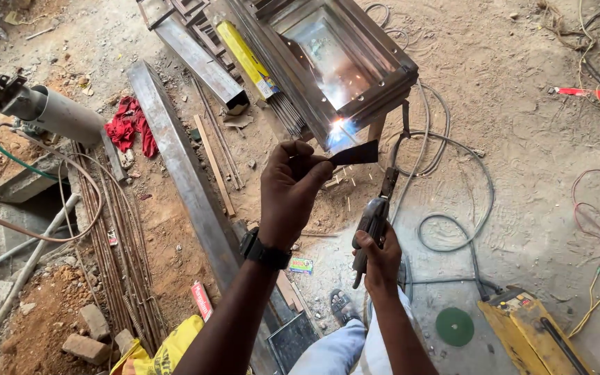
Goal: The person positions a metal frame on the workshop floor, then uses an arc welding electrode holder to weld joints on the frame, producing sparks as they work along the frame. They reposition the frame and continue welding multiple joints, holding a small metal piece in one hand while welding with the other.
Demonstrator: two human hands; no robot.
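Observation:
My left hand [289, 191] is raised and pinches a small dark piece of glass [357, 153], holding it between my eyes and a bright blue-white arc [340, 129]. My right hand [378, 260] grips a welding electrode holder [372, 222], whose rod reaches up toward the arc. The arc burns at the lower corner of a shiny metal frame [376, 52] made of square tubes. A black watch sits on my left wrist.
A long grey steel tube [182, 167] lies on the dirt floor at the left, with a red rag [130, 125] and a bundle of rusty rods [116, 250] beside it. Cables [453, 208] loop at the right. A yellow welding machine [529, 326] and a green disc [454, 326] lie at the lower right.

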